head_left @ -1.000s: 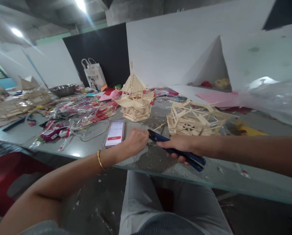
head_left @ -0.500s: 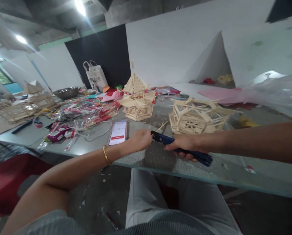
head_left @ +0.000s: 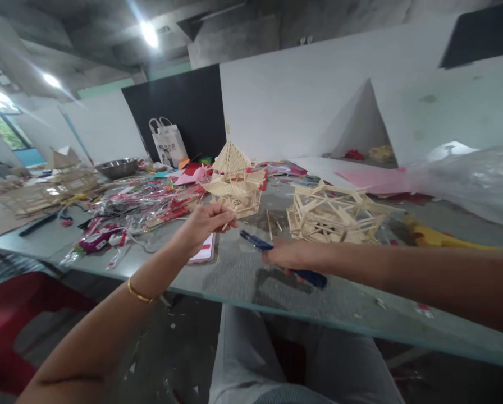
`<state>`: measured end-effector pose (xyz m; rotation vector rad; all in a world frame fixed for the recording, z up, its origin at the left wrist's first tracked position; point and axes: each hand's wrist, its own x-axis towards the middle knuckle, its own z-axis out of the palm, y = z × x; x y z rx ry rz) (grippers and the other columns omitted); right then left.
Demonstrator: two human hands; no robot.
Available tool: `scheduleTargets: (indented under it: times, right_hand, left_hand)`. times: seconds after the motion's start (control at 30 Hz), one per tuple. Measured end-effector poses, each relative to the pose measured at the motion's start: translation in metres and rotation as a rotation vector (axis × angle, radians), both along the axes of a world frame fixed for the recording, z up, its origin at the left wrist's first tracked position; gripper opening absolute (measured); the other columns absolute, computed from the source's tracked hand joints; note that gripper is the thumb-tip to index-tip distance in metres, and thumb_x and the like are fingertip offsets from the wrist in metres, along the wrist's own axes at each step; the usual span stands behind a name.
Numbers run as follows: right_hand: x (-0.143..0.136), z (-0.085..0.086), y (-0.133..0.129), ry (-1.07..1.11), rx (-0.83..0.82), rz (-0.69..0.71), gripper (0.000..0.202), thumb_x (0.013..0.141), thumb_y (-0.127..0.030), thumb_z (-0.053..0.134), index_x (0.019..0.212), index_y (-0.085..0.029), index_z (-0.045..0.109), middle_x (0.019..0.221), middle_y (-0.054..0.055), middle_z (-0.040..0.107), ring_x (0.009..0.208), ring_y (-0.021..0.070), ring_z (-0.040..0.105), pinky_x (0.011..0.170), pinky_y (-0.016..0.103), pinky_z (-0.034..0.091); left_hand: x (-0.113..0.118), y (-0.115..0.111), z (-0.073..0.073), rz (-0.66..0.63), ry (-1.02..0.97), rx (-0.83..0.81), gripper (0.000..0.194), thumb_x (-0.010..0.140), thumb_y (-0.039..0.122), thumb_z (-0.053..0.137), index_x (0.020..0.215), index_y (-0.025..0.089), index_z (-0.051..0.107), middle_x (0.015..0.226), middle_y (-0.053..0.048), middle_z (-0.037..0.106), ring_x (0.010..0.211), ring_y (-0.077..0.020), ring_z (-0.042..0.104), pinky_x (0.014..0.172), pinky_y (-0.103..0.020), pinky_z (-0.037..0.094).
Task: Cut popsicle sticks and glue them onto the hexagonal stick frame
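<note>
My left hand is raised over the phone, thumb and fingers pinched on a tiny pale piece that looks like a stick end. My right hand is wrapped round a dark blue cutting tool, whose jaws point toward my left hand without touching it. Beyond my hands stands a small wooden pagoda model with a pointed roof. An open stick frame rests behind my right forearm. Between the two models lie thin loose sticks.
Plastic-wrapped packets and a purple glue gun cover the table's left part. Farther back are a metal bowl and a white bag. A yellow object and clear plastic lie at right.
My left hand has moved left and up, away from the tool's jaws, and now partly covers the phone. My right hand has shifted left with the tool. The view has tilted up slightly.
</note>
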<state>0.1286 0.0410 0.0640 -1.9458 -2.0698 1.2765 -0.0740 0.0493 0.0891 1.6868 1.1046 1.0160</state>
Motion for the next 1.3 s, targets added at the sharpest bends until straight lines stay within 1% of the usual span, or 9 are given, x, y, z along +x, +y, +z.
scheduleTargets:
  times: [0.1,0.17,0.37,0.67,0.77,0.87,0.97,1.1,1.3]
  right_hand:
    - [-0.014,-0.003,-0.004,-0.111,0.293,0.126,0.015,0.077,-0.029,0.059,0.078,-0.014,0.06,0.079,0.011,0.063,0.085,0.0251,0.061,0.069,0.03,0.048]
    - [-0.019,-0.012,-0.01,-0.209,0.498,0.189,0.028,0.078,-0.033,0.059,0.095,-0.011,0.062,0.101,0.018,0.062,0.096,0.0313,0.058,0.079,0.038,0.047]
    - [-0.021,-0.048,-0.016,-0.424,0.813,0.229,0.045,0.083,-0.038,0.056,0.113,-0.004,0.059,0.111,0.024,0.059,0.105,0.0395,0.05,0.083,0.057,0.042]
    - [-0.006,-0.055,-0.024,-0.366,0.994,0.349,0.072,0.082,-0.055,0.052,0.128,0.001,0.05,0.132,0.027,0.048,0.124,0.0388,0.04,0.103,0.057,0.028]
    - [0.018,-0.047,-0.046,-0.261,1.06,0.503,0.057,0.085,-0.052,0.048,0.118,-0.007,0.058,0.126,0.02,0.056,0.12,0.0326,0.045,0.102,0.05,0.032]
    - [0.061,-0.035,-0.065,-0.149,1.133,0.611,0.027,0.088,-0.037,0.048,0.09,-0.016,0.065,0.095,0.007,0.067,0.091,0.0223,0.058,0.086,0.039,0.045]
    - [0.119,-0.02,-0.068,-0.038,1.296,0.439,0.016,0.086,-0.017,0.044,0.088,-0.019,0.06,0.087,0.004,0.065,0.082,0.0178,0.058,0.079,0.035,0.047]
    - [0.191,0.002,-0.044,-0.085,1.48,0.032,0.018,0.086,-0.02,0.048,0.103,-0.022,0.055,0.096,0.005,0.064,0.091,0.0186,0.06,0.079,0.034,0.049]
    - [0.226,0.025,-0.011,-0.198,1.493,-0.335,0.016,0.089,-0.029,0.045,0.096,-0.026,0.059,0.093,0.003,0.066,0.084,0.0197,0.063,0.073,0.034,0.049]
  left_hand:
    - [-0.012,-0.014,0.02,0.094,-0.06,0.072,0.023,0.078,0.038,0.059,0.071,0.016,0.061,0.064,0.001,0.056,0.058,-0.0082,0.045,0.057,-0.023,0.037]
    - [-0.022,-0.026,0.028,0.156,-0.085,0.128,0.022,0.078,0.038,0.059,0.07,0.017,0.062,0.069,-0.001,0.058,0.062,-0.0097,0.048,0.06,-0.024,0.039]
    - [-0.036,-0.043,0.021,0.271,-0.133,0.156,0.021,0.073,0.037,0.065,0.066,0.018,0.061,0.068,0.0,0.056,0.067,-0.0107,0.048,0.062,-0.023,0.038]
    - [0.031,-0.003,0.019,-0.015,-0.114,-0.032,0.032,0.065,0.043,0.072,0.065,0.012,0.062,0.058,0.003,0.05,0.056,-0.0061,0.04,0.054,-0.02,0.032]
    - [0.057,0.022,0.032,-0.108,-0.077,-0.025,0.032,0.065,0.042,0.073,0.066,0.012,0.064,0.062,0.001,0.055,0.057,-0.0062,0.042,0.056,-0.021,0.033]
    - [0.084,0.047,0.051,-0.17,-0.036,0.022,0.028,0.066,0.04,0.072,0.069,0.012,0.066,0.064,0.0,0.057,0.058,-0.0067,0.044,0.057,-0.022,0.034]
    - [0.113,0.069,0.067,-0.225,0.033,0.099,0.023,0.067,0.036,0.071,0.07,0.014,0.067,0.061,0.0,0.057,0.056,-0.0068,0.045,0.057,-0.023,0.035]
    - [0.159,0.094,0.074,-0.37,0.238,0.109,0.02,0.07,0.035,0.067,0.073,0.015,0.069,0.064,-0.001,0.062,0.058,-0.008,0.048,0.058,-0.023,0.038]
    - [0.218,0.133,0.067,-0.619,0.503,0.052,0.016,0.068,0.03,0.068,0.073,0.015,0.07,0.063,-0.001,0.063,0.06,-0.0085,0.052,0.058,-0.023,0.04]
